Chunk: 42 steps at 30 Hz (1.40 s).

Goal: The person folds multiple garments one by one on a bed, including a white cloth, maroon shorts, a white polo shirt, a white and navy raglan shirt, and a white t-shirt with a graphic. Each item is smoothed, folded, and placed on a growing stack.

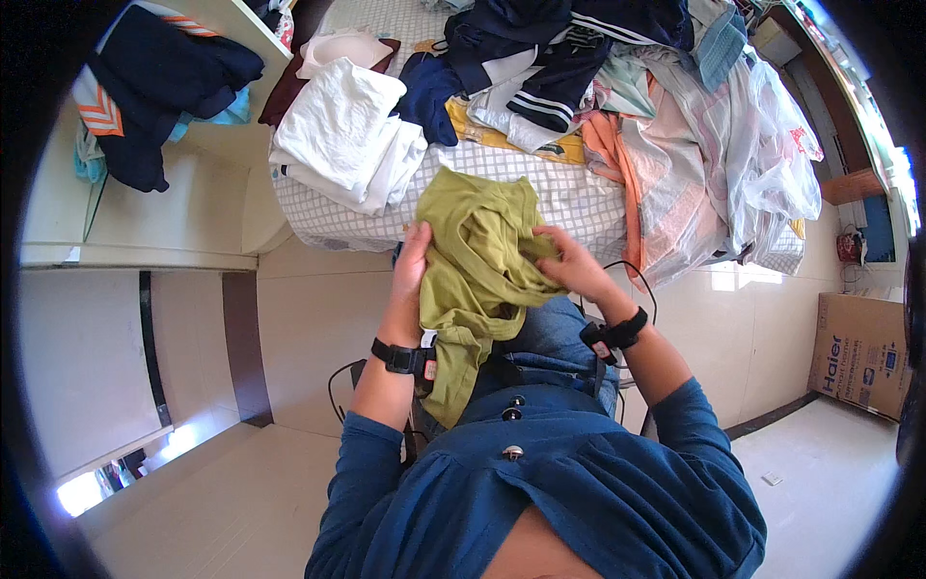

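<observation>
A crumpled olive-green shirt (pixel 473 246) hangs between my hands, over my lap and in front of the bed's edge. My left hand (pixel 413 259) is closed on its left side, with the fingers mostly hidden by the cloth. On the other side my right hand (pixel 571 262) grips a fold of the same shirt, thumb and fingers sunk partly into it. The lower end of the shirt trails down across my left thigh, beside my left wrist. Just beyond it, folded white clothes (pixel 342 135) lie stacked on the bed.
The bed (pixel 569 198) has a checked cover. Dark blue clothes (pixel 550 58) are heaped at its far side, with pink and orange fabric (pixel 666 159) and a clear plastic bag (pixel 776 145) to the right. Dark clothing (pixel 169 92) hangs over furniture at left. A cardboard box (pixel 861 352) stands right.
</observation>
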{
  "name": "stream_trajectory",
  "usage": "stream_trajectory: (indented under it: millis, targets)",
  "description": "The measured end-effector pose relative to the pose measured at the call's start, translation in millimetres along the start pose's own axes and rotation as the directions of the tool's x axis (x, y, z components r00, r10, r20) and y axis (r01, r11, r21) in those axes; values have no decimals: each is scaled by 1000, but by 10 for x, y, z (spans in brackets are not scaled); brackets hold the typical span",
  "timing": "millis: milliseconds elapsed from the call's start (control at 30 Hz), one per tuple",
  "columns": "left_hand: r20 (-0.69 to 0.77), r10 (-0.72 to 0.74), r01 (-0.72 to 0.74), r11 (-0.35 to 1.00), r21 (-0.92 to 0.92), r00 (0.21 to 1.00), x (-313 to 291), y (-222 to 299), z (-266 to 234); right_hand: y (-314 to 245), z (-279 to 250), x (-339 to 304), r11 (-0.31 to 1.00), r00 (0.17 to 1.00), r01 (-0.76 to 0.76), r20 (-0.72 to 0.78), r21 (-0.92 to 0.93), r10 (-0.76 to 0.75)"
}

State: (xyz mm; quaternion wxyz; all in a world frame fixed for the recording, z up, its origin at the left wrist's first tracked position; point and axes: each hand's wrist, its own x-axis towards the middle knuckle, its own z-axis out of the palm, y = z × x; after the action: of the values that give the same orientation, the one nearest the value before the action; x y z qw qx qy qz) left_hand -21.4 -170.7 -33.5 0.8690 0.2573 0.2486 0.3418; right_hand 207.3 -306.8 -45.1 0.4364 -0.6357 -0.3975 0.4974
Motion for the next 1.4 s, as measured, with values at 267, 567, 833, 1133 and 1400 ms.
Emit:
stream_trajectory:
  millis: [267, 567, 833, 1133, 1400]
  targets:
    - [-386, 96, 88, 897, 432, 917, -53, 34, -592, -40, -466, -34, 826, 915, 4, -336, 564, 224]
    - [-194, -107, 218, 613, 760, 975, -518, -240, -580, -984, -526, -246, 575, 824, 531, -538, 623, -178]
    - [-101, 296, -276, 946, 172, 950, -530, 348, -727, -1474, -1268, 226, 646, 628, 704, -682, 294, -374]
    - [-374, -29, 122, 966, 227, 927, -361, -163, -770, 0, -270, 120, 627, 880, 462, 236, -627, -412]
    - [-281, 225, -73, 882, 466, 933, -332, -89, -554, 179, 250, -274, 578, 961, 260, 266, -773, -77]
